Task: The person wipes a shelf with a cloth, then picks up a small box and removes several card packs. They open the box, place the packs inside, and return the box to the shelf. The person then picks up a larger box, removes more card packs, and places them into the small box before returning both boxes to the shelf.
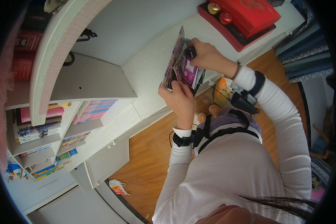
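A patterned, multicoloured holder (173,60), possibly a desk organizer, stands upright and tilted at the front of the white countertop (151,70). My left hand (180,98) grips its lower near edge, thumb and fingers bent over the rim. In my right hand (208,56) is a small black object (190,52), pinched at the holder's top; what it is cannot be made out. Just under those fingers, a purple booklet or pack (189,71) with a white panel leans against several thin papers or booklets. The holder's inside is partly hidden by both hands.
A red box (249,16) sits on a tray at the back right, beside a gold apple-shaped ornament (214,8) and a red one (226,18). Bookshelves (58,134) fill the left. Below, a cabinet door (107,162) hangs open. An orange-yellow bag (222,91) stands near my feet.
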The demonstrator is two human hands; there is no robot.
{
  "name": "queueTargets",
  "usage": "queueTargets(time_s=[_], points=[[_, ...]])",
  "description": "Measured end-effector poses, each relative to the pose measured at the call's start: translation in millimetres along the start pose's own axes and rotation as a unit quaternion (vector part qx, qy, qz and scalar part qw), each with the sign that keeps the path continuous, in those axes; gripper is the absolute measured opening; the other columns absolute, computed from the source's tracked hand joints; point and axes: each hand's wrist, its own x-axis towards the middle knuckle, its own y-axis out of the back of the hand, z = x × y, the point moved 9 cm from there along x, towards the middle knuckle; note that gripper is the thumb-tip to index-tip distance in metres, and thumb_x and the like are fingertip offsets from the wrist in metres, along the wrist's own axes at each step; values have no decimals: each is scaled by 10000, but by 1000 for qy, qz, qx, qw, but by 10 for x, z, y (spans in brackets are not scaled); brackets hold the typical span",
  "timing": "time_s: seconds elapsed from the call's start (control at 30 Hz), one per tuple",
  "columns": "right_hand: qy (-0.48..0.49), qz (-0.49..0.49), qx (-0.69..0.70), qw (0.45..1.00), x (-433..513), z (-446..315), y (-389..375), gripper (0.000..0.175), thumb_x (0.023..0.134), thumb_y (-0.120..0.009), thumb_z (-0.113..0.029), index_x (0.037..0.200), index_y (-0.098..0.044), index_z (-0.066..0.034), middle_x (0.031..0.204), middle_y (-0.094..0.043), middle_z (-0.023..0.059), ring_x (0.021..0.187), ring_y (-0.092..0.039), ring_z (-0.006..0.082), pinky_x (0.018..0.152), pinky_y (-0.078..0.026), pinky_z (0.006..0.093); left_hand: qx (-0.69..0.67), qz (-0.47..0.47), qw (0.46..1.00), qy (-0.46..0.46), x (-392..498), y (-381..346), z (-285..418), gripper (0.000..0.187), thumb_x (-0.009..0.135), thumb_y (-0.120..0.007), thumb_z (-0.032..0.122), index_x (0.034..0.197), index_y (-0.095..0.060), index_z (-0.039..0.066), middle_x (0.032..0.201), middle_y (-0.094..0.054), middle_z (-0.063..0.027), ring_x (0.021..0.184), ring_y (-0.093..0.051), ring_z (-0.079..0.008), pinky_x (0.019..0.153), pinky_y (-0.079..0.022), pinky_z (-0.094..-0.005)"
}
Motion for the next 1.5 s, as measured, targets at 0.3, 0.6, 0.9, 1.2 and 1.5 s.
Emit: queueTargets(time_s=[0.3, 0.6, 0.9, 1.2, 1.5], points=[[-23, 66, 372, 926, -642, 491, 771, 576, 740, -730, -20, 1265, -493, -34, 1012, -637, 68, 832, -630, 138, 623, -493, 266, -11, -11, 999, 39, 149, -35, -219, 136, 811, -645, 81, 872, -565, -11, 1071, -479, -292, 972, -487, -444, 785, -434, -486], [-151, -21, 614, 775, -1000, 1041, 320, 552, 815, -685, -8, 1309, -441, 13, 1100, -621, 125, 936, -668, 203, 802, -576, 333, -30, -55, 997, 42, 282, -67, -250, 403, 696, -805, 184, 1016, -626, 16, 1241, -428, -302, 1122, -453, -466, 914, -408, -494], [-156, -29, 659, 735, -1052, 1269, 205, 574, 815, -674, -1, 1332, -426, 21, 1082, -641, 147, 922, -678, 224, 782, -576, 332, -54, -38, 997, 44, 182, 31, -118, 581, 684, -849, 251, 1158, -596, 31, 1445, -213, -393, 1337, -264, -534, 1069, -290, -516], [-127, 12, 679, 723, -1057, 1156, 265, 541, 832, -688, -33, 1312, -439, -19, 1026, -656, 103, 839, -655, 157, 666, -534, 296, -129, -43, 991, 2, -56, 435, 412, 623, 735, -817, 217, 1258, -543, 17, 1501, -195, -317, 1378, -270, -459, 1092, -283, -487], [-92, -145, 779, 603, -1177, 188, 17, 426, 917, -590, -50, 1306, -416, -57, 1222, -568, 97, 1127, -575, 216, 928, -487, 409, -564, -48, 823, 42, -224, 164, 826, 1176, 714, -832, 187, 1515, 11, 10, 1562, -137, -203, 1401, -279, -288, 1123, -279, -413]])
